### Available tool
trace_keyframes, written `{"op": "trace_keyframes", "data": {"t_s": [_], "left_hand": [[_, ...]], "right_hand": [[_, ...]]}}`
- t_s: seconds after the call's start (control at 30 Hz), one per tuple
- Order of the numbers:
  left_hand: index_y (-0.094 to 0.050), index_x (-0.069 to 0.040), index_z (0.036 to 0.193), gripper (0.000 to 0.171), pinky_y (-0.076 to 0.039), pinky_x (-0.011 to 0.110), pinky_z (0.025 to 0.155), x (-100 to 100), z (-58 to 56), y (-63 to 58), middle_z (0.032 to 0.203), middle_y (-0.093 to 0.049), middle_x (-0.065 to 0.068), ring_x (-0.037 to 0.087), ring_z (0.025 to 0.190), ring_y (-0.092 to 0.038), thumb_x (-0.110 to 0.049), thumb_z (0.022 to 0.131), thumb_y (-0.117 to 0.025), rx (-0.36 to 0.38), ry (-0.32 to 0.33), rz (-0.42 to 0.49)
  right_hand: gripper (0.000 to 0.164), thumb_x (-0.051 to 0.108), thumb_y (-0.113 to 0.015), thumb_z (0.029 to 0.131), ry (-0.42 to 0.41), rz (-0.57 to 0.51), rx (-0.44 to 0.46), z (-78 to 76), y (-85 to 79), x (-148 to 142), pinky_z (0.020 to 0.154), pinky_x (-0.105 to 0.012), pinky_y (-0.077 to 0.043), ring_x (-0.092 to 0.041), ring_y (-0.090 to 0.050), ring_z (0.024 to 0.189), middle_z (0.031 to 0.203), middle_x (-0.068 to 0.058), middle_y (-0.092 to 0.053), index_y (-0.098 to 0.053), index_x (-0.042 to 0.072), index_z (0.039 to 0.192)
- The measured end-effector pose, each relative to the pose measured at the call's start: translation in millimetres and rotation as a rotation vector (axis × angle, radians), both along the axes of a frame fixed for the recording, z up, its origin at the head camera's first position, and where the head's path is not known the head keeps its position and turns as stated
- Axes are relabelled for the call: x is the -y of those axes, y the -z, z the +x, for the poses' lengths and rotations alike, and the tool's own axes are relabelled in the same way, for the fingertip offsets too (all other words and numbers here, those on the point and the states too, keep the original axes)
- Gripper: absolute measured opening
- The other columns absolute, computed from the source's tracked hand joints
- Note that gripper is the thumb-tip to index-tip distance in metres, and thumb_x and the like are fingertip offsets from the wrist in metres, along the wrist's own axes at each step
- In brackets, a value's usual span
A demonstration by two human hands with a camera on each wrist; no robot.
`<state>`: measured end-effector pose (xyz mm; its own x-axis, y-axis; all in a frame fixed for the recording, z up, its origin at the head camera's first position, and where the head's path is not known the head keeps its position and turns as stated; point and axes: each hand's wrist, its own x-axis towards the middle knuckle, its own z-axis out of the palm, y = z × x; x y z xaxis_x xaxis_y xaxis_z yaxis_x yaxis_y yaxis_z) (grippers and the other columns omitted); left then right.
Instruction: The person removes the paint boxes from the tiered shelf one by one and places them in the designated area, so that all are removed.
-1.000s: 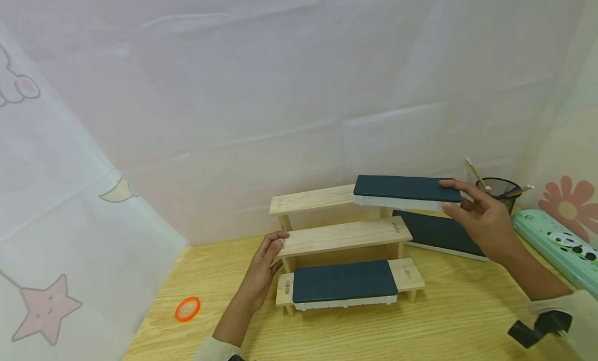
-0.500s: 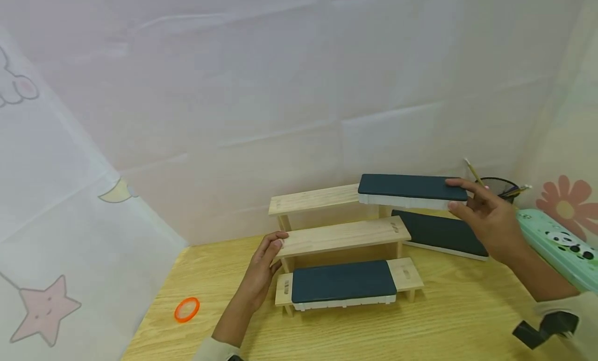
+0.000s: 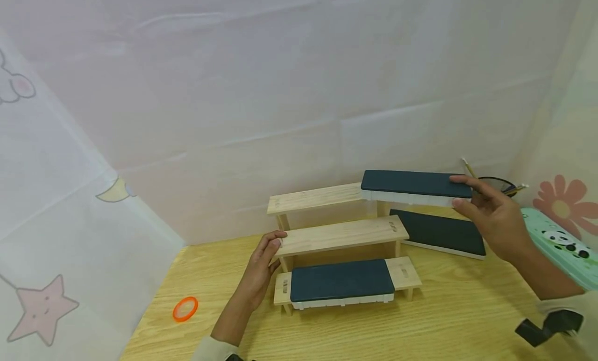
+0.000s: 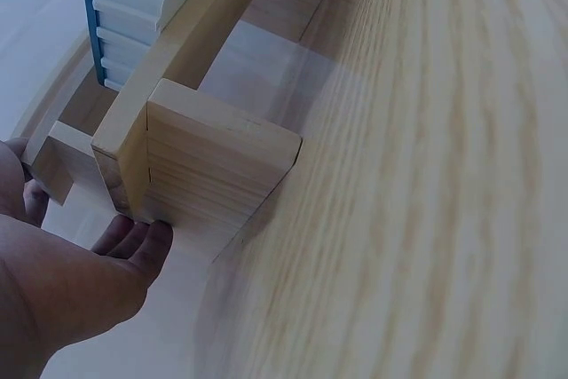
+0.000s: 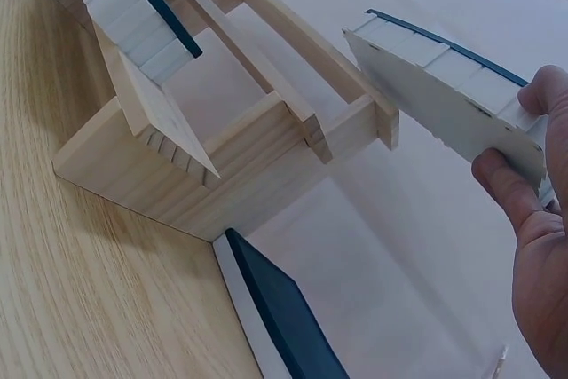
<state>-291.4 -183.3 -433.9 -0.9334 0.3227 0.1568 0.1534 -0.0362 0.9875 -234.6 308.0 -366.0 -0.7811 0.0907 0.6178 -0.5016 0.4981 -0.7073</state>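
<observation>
A three-step wooden rack stands on the table. My left hand holds the left end of its middle step, fingers at the step's end in the left wrist view. In my right hand, pinched at its right end between thumb and fingers, is a long flat box with a dark blue lid and white body. The right wrist view shows this box held up beside the right end of the top step, its pale underside visible. A similar blue-lidded box rests on the lowest step.
Another dark-lidded box lies on the table behind the rack's right side. Farther right are a black mesh pen cup with pencils and a green panda pencil case. An orange ring lies at the left. A white sheet hangs behind.
My right hand has moved the held box a little to the right and slightly up, away from the top step. The left hand has stayed on the rack.
</observation>
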Motion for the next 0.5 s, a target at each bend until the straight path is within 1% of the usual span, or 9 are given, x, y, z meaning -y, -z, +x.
{"op": "trace_keyframes", "data": {"t_s": [0.03,0.17,0.23,0.37,0.5], "left_hand": [[-0.048,-0.021,0.139,0.037,-0.016,0.063,0.114,0.0,-0.1,-0.1,0.156,-0.03,-0.007,0.017,0.146,-0.021,-0.041,0.108,-0.044,0.001,0.001,0.001],[-0.048,-0.021,0.139,0.037,-0.017,0.063,0.114,-0.4,0.2,-0.5,0.155,-0.03,-0.008,0.017,0.147,-0.021,-0.041,0.108,-0.044,0.003,0.0,-0.002],[-0.048,-0.021,0.139,0.037,-0.016,0.064,0.114,-0.5,0.5,-0.6,0.156,-0.029,-0.008,0.018,0.147,-0.02,-0.041,0.108,-0.043,0.003,0.002,-0.003],[-0.048,-0.021,0.139,0.037,-0.016,0.064,0.114,-0.1,1.0,-0.1,0.156,-0.029,-0.009,0.018,0.147,-0.019,-0.042,0.108,-0.043,0.007,0.002,-0.006],[-0.048,-0.022,0.139,0.038,-0.016,0.064,0.114,0.0,0.6,0.5,0.155,-0.029,-0.009,0.018,0.147,-0.019,-0.042,0.108,-0.044,0.01,-0.001,-0.004]], "right_hand": [[0.049,0.008,-0.067,0.097,-0.001,0.001,0.001,0.3,-0.2,-0.9,0.071,-0.016,-0.048,-0.018,-0.033,0.055,0.077,-0.006,-0.041,-0.055,0.015,0.144],[0.05,0.007,-0.067,0.097,0.004,0.002,0.003,2.1,-0.2,-4.6,0.072,-0.015,-0.049,-0.017,-0.033,0.055,0.079,-0.006,-0.042,-0.055,0.015,0.145],[0.05,0.007,-0.067,0.097,0.008,0.002,0.003,3.0,0.1,-6.5,0.067,-0.016,-0.047,-0.017,-0.032,0.054,0.078,-0.005,-0.042,-0.055,0.015,0.145],[0.051,0.007,-0.067,0.097,0.009,0.004,0.015,5.2,-0.7,-9.5,0.054,-0.027,-0.039,-0.017,-0.033,0.052,0.074,-0.005,-0.044,-0.054,0.017,0.145],[0.051,0.011,-0.068,0.097,0.038,0.027,0.034,8.1,-2.3,-12.6,0.043,-0.033,-0.031,-0.018,-0.032,0.048,0.069,-0.005,-0.045,-0.054,0.02,0.146]]}}
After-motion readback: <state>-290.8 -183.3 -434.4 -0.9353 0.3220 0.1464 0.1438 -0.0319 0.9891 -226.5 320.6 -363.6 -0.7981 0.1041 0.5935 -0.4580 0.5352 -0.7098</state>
